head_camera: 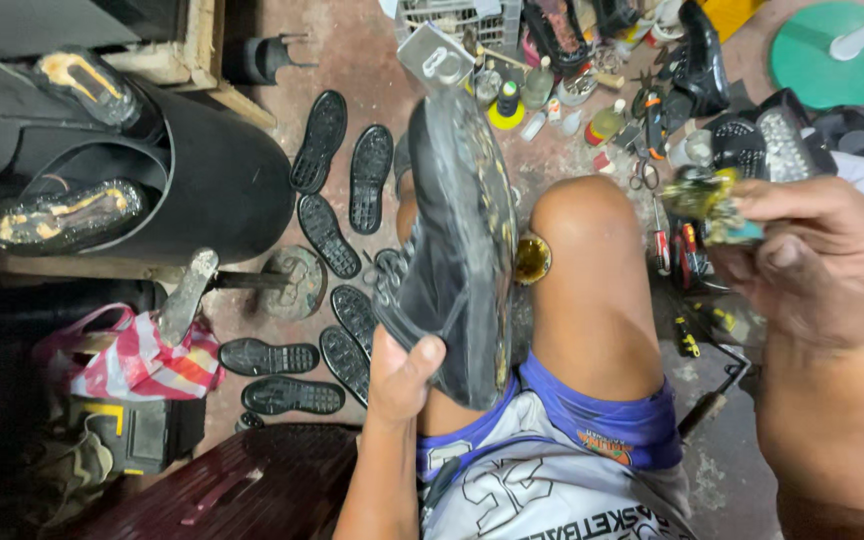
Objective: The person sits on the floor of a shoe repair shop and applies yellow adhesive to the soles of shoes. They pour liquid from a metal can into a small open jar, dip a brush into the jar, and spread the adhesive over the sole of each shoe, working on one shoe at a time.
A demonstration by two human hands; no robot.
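My left hand [402, 372] grips the heel end of a black shoe [457, 250], held upright above my left thigh with its glue-smeared underside turned right. My right hand [812, 255] is raised at the right and holds a small glue-stained brush or applicator [712, 200] with yellow-green smears, a short way from the shoe. My bare knee [582, 220] sits between the two hands. A small open tin of amber glue [532, 260] rests on the floor beside the knee.
Several black rubber soles [327, 235] lie on the floor at the left. A black drum [222, 180] carries two glued soles [67, 215]. An iron shoe last stand [287, 280], a striped bag [142, 365], scissors and bottles [607, 125] crowd the floor.
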